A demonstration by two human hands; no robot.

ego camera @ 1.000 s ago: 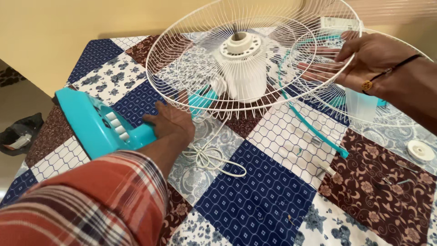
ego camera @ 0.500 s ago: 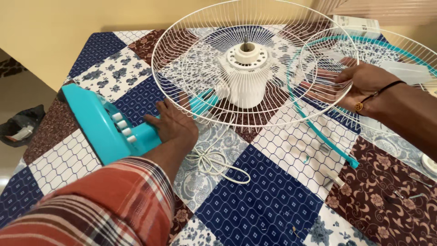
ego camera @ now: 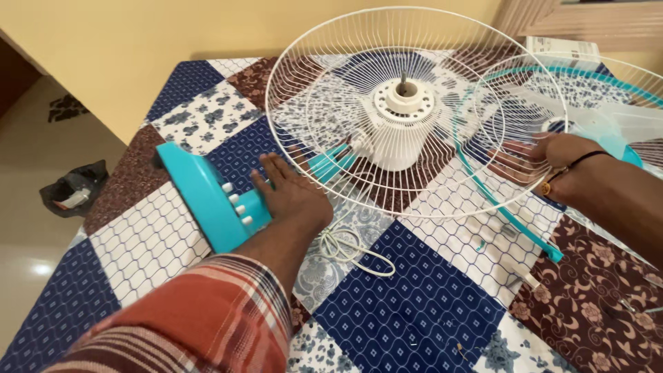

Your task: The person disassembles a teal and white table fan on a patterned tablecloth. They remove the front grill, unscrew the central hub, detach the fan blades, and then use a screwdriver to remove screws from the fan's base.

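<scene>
Left hand flat, fingers spread, pressing the turquoise plastic fan base with white buttons onto the patchwork quilt. Right hand pinches the rim of the round white wire guard on the white motor housing. Risks: the guard twisting off-centre, or the white coiled cord snagging under the stem

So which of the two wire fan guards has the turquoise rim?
The round wire guard on the right, by the right hand. The other round white wire guard, mounted around the white motor housing, has a plain white rim.
</scene>
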